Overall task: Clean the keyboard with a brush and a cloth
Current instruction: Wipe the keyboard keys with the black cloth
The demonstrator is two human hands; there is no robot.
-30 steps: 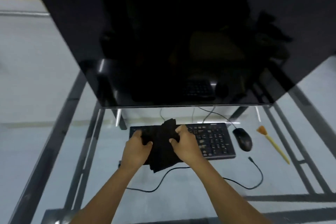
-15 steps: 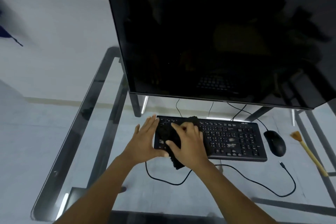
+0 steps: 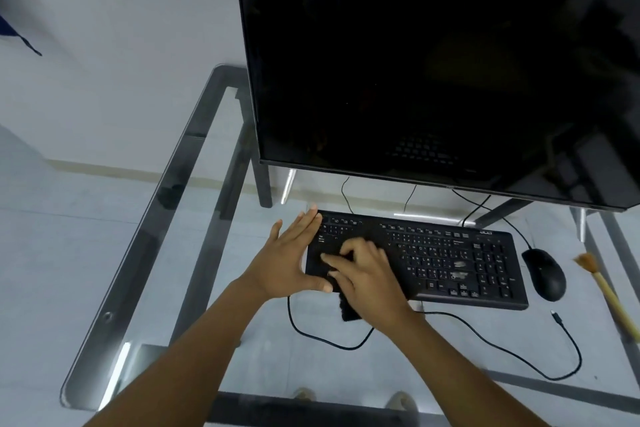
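A black keyboard (image 3: 450, 260) lies on the glass desk below the monitor. My right hand (image 3: 367, 274) presses a black cloth (image 3: 348, 310) flat onto the keyboard's left part; a corner of the cloth hangs over the front edge. My left hand (image 3: 287, 260) rests flat against the keyboard's left end, fingers spread, thumb along the front corner. A brush (image 3: 606, 291) with a yellow handle and tan bristles lies at the far right of the desk, beyond the mouse.
A large dark monitor (image 3: 433, 62) looms over the back of the glass desk (image 3: 173, 218). A black mouse (image 3: 543, 274) sits right of the keyboard. A loose black cable (image 3: 485, 340) snakes across the front. The desk's left edge is close to my left arm.
Both hands held the cloth bunched above the keyboard a second ago. Now the right hand presses it flat on the left keys while the left hand has let go and braces the keyboard's end.
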